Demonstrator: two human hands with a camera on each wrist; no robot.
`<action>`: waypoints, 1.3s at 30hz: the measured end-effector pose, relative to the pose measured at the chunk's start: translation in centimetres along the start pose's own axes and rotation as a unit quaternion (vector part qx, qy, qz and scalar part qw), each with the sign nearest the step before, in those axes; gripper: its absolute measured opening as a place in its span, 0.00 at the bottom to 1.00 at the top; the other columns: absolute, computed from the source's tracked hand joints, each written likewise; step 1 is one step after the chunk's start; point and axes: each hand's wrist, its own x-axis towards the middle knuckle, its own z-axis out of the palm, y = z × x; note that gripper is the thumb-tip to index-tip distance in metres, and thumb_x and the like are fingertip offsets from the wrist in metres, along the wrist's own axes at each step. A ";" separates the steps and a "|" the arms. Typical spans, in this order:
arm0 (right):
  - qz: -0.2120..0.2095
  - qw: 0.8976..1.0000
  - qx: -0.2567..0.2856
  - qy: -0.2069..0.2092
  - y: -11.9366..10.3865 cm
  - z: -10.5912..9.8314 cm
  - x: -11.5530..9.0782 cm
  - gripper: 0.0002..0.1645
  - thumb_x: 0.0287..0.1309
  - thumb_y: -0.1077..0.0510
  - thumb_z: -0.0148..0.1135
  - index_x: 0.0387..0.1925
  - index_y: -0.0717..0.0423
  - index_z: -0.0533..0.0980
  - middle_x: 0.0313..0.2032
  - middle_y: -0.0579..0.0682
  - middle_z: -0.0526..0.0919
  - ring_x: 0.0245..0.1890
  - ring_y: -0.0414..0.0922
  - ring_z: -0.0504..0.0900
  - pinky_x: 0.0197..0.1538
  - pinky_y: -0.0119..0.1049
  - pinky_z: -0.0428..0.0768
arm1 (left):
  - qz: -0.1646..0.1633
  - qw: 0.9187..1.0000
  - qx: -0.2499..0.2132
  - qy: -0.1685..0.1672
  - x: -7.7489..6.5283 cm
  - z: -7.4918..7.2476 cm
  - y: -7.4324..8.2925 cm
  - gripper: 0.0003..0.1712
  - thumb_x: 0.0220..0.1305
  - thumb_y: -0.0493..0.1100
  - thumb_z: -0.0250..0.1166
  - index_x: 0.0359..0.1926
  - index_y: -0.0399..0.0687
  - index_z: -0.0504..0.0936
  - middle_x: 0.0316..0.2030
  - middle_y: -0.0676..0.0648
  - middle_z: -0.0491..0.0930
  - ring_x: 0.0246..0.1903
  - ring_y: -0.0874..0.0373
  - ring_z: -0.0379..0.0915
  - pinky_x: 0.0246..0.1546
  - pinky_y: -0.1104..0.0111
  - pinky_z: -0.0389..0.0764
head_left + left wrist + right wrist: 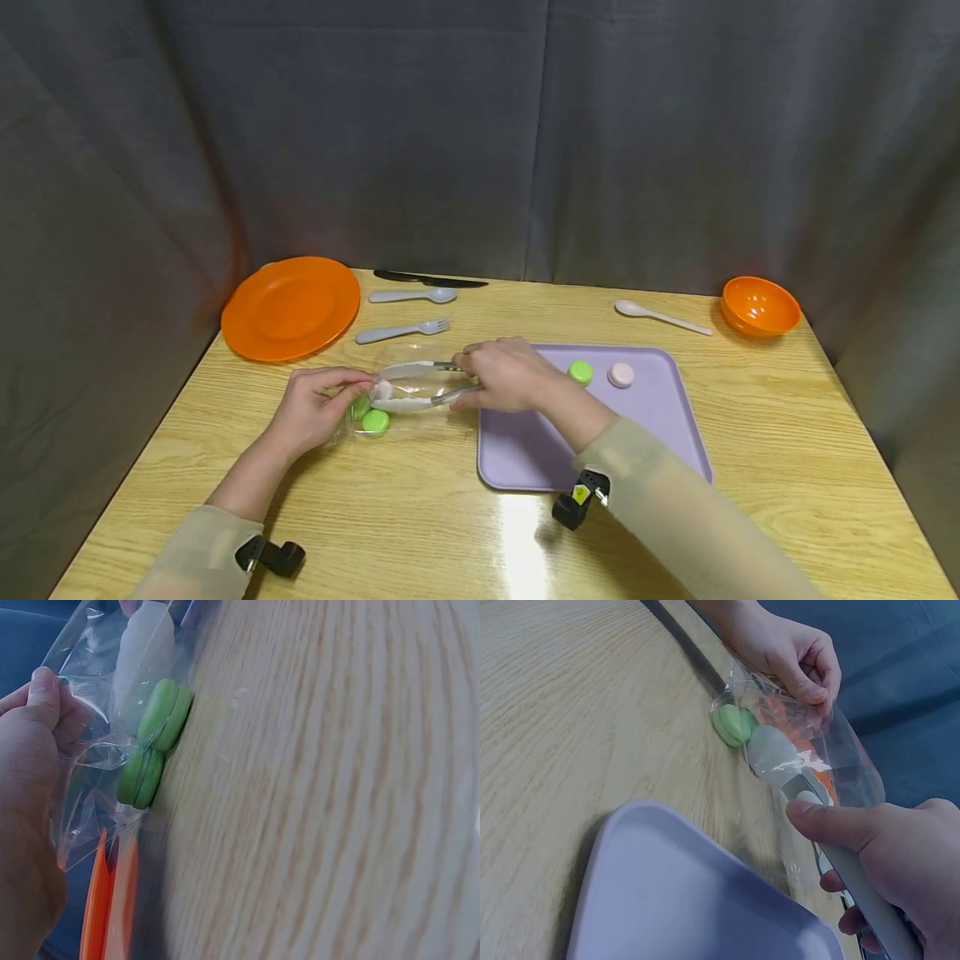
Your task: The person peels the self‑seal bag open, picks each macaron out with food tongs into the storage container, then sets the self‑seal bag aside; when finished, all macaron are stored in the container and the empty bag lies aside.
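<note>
My left hand (pixel 311 408) pinches the edge of a clear plastic bag (pixel 859 765) between thumb and fingers. Inside the bag two green macarons (pixel 163 716) lie against each other on the table side. A pale pink macaron (pixel 383 390) shows between the white tips of a pair of tongs (pixel 408 405). My right hand (pixel 506 375) grips these tongs by their grey handles, thumb on one arm and fingers on the other. The tong tips reach into the bag, and in the right wrist view one covers part of the green macarons.
Right of the bag is a lilac tray (pixel 525 454) bearing a green macaron (pixel 581 372) and a pale pink macaron (pixel 621 375). Behind stand an orange plate (pixel 292 308), fork (pixel 401 331), spoon (pixel 412 296) and black knife (pixel 431 280). A white spoon (pixel 663 317) and orange bowl (pixel 761 307) sit back right.
</note>
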 end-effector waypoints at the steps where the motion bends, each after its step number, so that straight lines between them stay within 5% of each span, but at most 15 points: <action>1: 0.000 1.000 -0.003 -0.001 0.0 0.0 0.0 0.28 0.62 0.29 0.71 0.39 0.48 0.81 0.33 0.40 0.80 0.25 0.40 0.75 0.29 0.38 0.75 | -0.001 1.000 -0.002 -0.001 0.0 0.0 0.0 0.14 0.58 0.22 0.75 0.40 0.43 0.93 0.39 0.47 0.91 0.41 0.56 0.89 0.47 0.77 0.83; 12: -0.018 1.000 -0.001 0.025 0.5 0.8 -0.6 0.25 0.63 0.31 0.71 0.37 0.46 0.81 0.31 0.39 0.79 0.25 0.40 0.75 0.28 0.40 0.75 | 0.000 1.000 -0.004 0.002 0.0 0.1 0.1 0.14 0.59 0.24 0.75 0.41 0.44 0.94 0.39 0.48 0.92 0.42 0.60 0.88 0.48 0.78 0.82; 17: -0.011 1.000 0.015 0.022 1.0 0.2 -1.7 0.25 0.65 0.32 0.70 0.43 0.48 0.82 0.37 0.42 0.84 0.30 0.41 0.79 0.32 0.41 0.78 | 0.000 1.000 -0.003 0.002 -0.2 0.0 0.0 0.15 0.58 0.23 0.76 0.41 0.44 0.94 0.39 0.48 0.92 0.41 0.56 0.89 0.46 0.77 0.83; 24: 0.008 0.999 0.014 0.035 2.0 -1.4 -4.1 0.27 0.65 0.34 0.71 0.52 0.48 0.84 0.44 0.42 0.88 0.38 0.45 0.86 0.42 0.48 0.84 | -0.005 1.000 0.013 0.010 -0.3 -0.1 0.0 0.12 0.57 0.23 0.76 0.40 0.40 0.93 0.39 0.49 0.92 0.40 0.61 0.88 0.46 0.79 0.82; 29: 0.006 0.999 0.011 0.052 3.0 -2.4 -6.3 0.23 0.63 0.34 0.73 0.44 0.47 0.83 0.39 0.42 0.87 0.31 0.42 0.81 0.34 0.44 0.81 | -0.008 1.000 0.022 0.011 -0.2 0.0 -0.1 0.12 0.57 0.24 0.76 0.40 0.40 0.93 0.39 0.51 0.92 0.40 0.61 0.88 0.46 0.80 0.82; 39: 0.025 0.997 0.006 0.077 5.3 -3.6 -11.2 0.28 0.60 0.35 0.76 0.52 0.49 0.86 0.42 0.40 0.86 0.24 0.38 0.72 0.27 0.38 0.73 | 0.004 1.000 0.019 0.012 -0.2 0.1 -0.2 0.13 0.56 0.22 0.76 0.40 0.39 0.93 0.38 0.50 0.92 0.39 0.57 0.89 0.46 0.79 0.82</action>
